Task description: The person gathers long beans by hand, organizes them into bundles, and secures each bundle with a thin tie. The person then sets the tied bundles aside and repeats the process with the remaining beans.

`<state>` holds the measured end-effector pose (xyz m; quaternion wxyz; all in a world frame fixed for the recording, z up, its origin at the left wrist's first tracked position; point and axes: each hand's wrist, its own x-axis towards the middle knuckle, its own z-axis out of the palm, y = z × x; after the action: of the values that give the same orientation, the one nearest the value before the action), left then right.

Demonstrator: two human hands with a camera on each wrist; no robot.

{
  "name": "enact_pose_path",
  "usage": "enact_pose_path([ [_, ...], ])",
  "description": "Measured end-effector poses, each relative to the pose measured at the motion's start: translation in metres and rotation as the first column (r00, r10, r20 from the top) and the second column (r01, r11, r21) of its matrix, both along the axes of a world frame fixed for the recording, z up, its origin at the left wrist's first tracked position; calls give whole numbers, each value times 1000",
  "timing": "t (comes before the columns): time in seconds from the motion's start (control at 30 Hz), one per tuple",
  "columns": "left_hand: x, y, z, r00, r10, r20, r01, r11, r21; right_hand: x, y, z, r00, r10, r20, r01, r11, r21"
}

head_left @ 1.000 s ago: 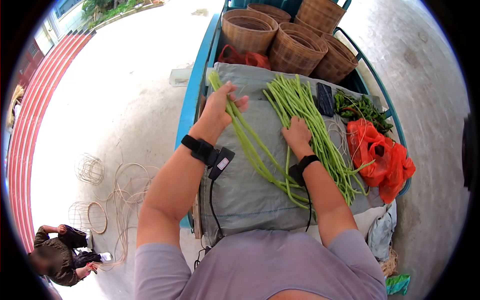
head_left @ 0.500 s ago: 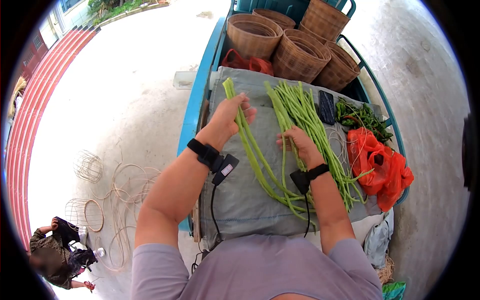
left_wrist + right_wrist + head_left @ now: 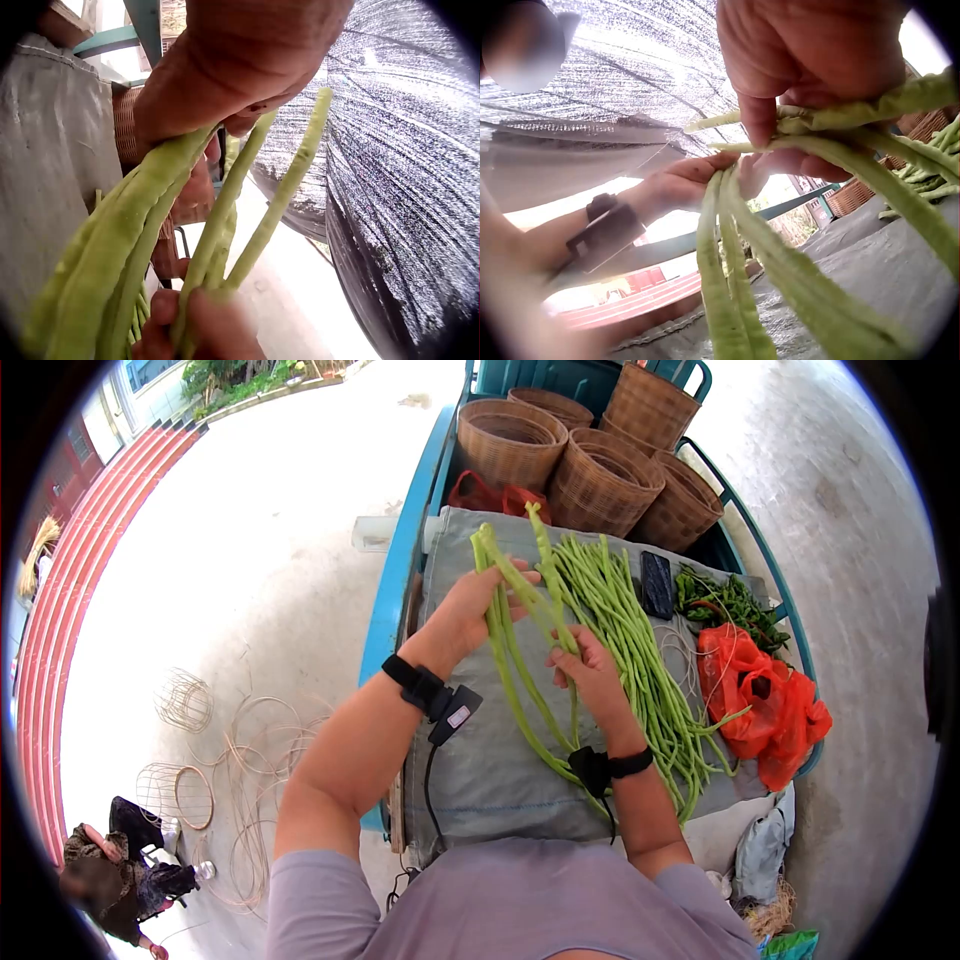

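Several long green beans (image 3: 497, 635) hang from my left hand (image 3: 468, 612), which holds them close to their upper ends. Just to the right and a little lower, my right hand (image 3: 592, 672) pinches a few more long beans (image 3: 543, 545) between thumb and fingers. Their tips rise up to the left hand and cross its beans in the head view. In the left wrist view the right fingertips (image 3: 221, 322) grip those beans below the left hand. A large pile of long beans (image 3: 625, 625) lies on the grey cloth (image 3: 480, 780), right of both hands.
Woven baskets (image 3: 605, 475) stand at the back of the blue cart (image 3: 388, 610). Right of the pile lie a dark phone (image 3: 656, 585), green peppers (image 3: 730, 600) and a red plastic bag (image 3: 745, 690). A person (image 3: 120, 880) sits at lower left beside wire-like hoops.
My right hand has drawn a few beans from the pile, lifted them and brought their tips left to the left hand. The left hand keeps its beans and has shifted slightly right.
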<state>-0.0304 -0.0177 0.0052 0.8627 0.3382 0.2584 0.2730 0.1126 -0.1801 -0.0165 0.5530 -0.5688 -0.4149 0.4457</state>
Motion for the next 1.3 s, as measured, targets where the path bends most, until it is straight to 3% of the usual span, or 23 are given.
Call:
enact_pose_path([
  [0.37, -2, -2, 5, 993, -27, 111, 36, 996, -76, -19, 2, -6, 955, -246, -165, 259, 964, 63],
  [0.77, -2, -4, 7, 988, -98, 118, 91, 994, 64, -26, 2, -7, 993, -118, 28, 117, 993, 24],
  [1.07, -3, -5, 7, 988, -85, 131, 77, 995, 65, -35, -2, 0, 980, -166, 111, 166, 986, 14],
  [1.17, -2, -9, 14, 983, -111, 144, 109, 994, 20, -33, -5, -11, 994, -76, 82, 75, 997, 19],
  [1.27, -2, -12, 17, 979, -138, 148, 140, 990, -3, -38, -5, -9, 991, 3, -132, 7, 997, 74],
  [1.3, -2, -12, 17, 979, -145, 147, 147, 989, -3, -38, -4, -10, 991, 15, -132, -6, 998, 68],
])
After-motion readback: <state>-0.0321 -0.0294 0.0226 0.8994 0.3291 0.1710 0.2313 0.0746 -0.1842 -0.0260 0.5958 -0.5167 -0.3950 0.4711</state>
